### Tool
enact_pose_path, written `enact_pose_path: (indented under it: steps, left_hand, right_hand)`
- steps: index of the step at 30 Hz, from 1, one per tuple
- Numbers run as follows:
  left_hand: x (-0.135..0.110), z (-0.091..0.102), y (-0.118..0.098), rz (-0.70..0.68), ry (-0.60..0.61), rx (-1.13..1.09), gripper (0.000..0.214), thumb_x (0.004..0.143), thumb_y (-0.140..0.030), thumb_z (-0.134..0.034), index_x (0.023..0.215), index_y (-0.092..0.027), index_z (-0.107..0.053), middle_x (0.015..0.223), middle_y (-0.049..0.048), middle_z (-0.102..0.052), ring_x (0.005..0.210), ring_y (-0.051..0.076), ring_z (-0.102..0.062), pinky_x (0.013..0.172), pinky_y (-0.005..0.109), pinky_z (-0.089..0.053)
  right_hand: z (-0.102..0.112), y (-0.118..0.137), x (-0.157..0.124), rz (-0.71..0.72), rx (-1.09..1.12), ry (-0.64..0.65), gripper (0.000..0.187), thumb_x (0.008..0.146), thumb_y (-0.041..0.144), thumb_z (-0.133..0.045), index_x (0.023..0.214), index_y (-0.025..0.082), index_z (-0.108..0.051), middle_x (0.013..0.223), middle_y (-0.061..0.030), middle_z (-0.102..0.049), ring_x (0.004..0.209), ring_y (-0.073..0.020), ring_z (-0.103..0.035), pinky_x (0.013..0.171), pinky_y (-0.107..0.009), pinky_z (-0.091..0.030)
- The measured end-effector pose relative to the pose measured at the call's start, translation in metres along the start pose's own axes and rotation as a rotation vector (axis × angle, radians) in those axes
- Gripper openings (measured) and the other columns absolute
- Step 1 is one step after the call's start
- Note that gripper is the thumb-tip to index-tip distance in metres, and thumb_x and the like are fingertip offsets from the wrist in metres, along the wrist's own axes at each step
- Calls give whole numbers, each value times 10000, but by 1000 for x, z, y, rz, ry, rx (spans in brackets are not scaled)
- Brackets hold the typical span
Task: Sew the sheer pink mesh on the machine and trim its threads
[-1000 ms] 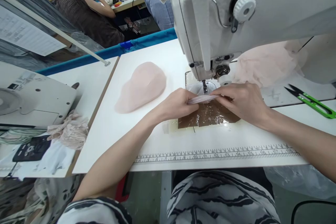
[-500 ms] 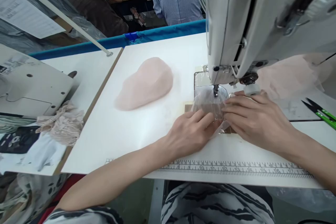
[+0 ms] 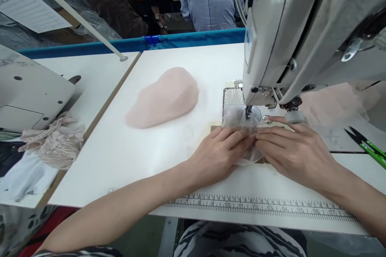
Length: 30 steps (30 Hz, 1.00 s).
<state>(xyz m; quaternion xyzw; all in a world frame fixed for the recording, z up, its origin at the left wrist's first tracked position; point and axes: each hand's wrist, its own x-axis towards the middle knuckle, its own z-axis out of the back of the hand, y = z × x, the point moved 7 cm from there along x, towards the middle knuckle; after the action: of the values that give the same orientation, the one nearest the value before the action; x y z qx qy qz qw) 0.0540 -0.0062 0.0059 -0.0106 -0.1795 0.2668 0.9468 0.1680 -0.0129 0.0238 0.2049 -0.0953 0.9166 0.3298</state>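
A piece of thin, see-through fabric [image 3: 251, 154] lies under the presser foot [image 3: 248, 111] of a white sewing machine [image 3: 265, 40]. My left hand [image 3: 218, 152] is closed on the fabric's left side, just in front of the foot. From the right, my right hand [image 3: 294, 148] pinches the same fabric, its fingertips almost meeting the left ones. The right index finger stretches toward the round metal piece beside the needle plate [image 3: 233, 98]. Part of the fabric is hidden under both hands.
A pale pink fabric piece [image 3: 169, 98] lies on the white table [image 3: 120, 160] at left. More pink fabric [image 3: 334, 102] and green-handled thread snips [image 3: 366, 146] are at right. A printed ruler [image 3: 241, 204] runs along the front edge. Two people sit beyond the blue cloth edge [image 3: 196, 38].
My view has shifted slightly. My two hands have drawn closer together on the fabric, and the right index finger now reaches out more. The pink piece at left stays put.
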Motion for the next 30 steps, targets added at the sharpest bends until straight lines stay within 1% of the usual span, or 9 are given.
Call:
enact_pose_path:
  steps: [3, 5, 7, 10, 13, 17, 20, 26, 30]
  left_hand:
    - [1, 2, -2, -31, -21, 57, 280, 940, -165, -473, 1181, -105, -603, 1171, 134, -635, 1050, 255, -598, 802, 384, -541]
    - [0, 1, -5, -68, -5, 91, 268, 938, -179, -504, 1172, -106, -612, 1242, 145, -606, 1151, 268, -567, 876, 399, -534]
    - [-2, -1, -8, -104, 30, 138, 296, 944, -194, -510, 1211, -98, -593, 1298, 155, -575, 1237, 269, -522, 989, 421, -491]
    - [-6, -5, -9, -115, 74, 209, 346, 960, -199, -482, 1285, -99, -544, 1306, 145, -571, 1267, 252, -505, 1082, 437, -423]
    - [-7, -6, -8, -108, 87, 234, 354, 964, -217, -476, 1298, -115, -535, 1318, 128, -565, 1269, 247, -502, 1099, 436, -408]
    - [-7, -6, -8, -112, 99, 216, 367, 964, -233, -478, 1302, -100, -531, 1324, 146, -555, 1277, 255, -492, 1110, 443, -391]
    - [-7, -6, -6, -102, 93, 200, 368, 962, -244, -484, 1303, -112, -534, 1325, 139, -556, 1282, 252, -487, 1117, 450, -379]
    - [-2, -8, 1, -76, 87, 163, 363, 959, -217, -461, 1294, -111, -551, 1325, 140, -555, 1270, 255, -501, 1118, 449, -375]
    - [2, -10, 9, -54, 76, 176, 368, 958, -177, -422, 1298, -118, -551, 1326, 131, -556, 1275, 250, -496, 1114, 447, -376]
  right_hand:
    - [1, -1, 0, -5, 5, -10, 300, 870, 23, -481, 768, 188, -709, 948, -19, -741, 806, -170, -692, 802, -351, -480]
    - [2, -1, -1, -7, 0, -11, 308, 862, 12, -479, 770, 191, -713, 947, -19, -742, 811, -170, -694, 839, -356, -482]
    - [1, 0, -1, -3, -5, -1, 310, 857, 9, -476, 794, 189, -720, 944, -31, -742, 818, -181, -696, 849, -369, -491]
    - [1, 1, -1, 2, -6, -1, 312, 843, -1, -472, 822, 177, -727, 928, -50, -743, 814, -194, -699, 827, -371, -508]
    - [1, 1, -1, -2, -8, -5, 310, 833, -8, -472, 824, 168, -727, 920, -51, -743, 812, -191, -700, 830, -365, -511]
    - [1, 1, -1, -4, -5, 1, 283, 842, 3, -490, 827, 165, -722, 927, -52, -743, 833, -194, -700, 852, -376, -507]
    - [0, 1, -2, 4, -7, 6, 275, 855, 13, -494, 830, 172, -717, 939, -48, -742, 850, -193, -699, 843, -377, -509]
    - [-3, -3, -1, -1, -18, -11, 278, 868, 19, -482, 844, 183, -706, 972, -36, -737, 905, -189, -693, 739, -343, -517]
    - [-4, -8, 2, -18, -23, -45, 255, 861, 15, -495, 830, 170, -695, 966, -36, -738, 880, -187, -696, 711, -330, -520]
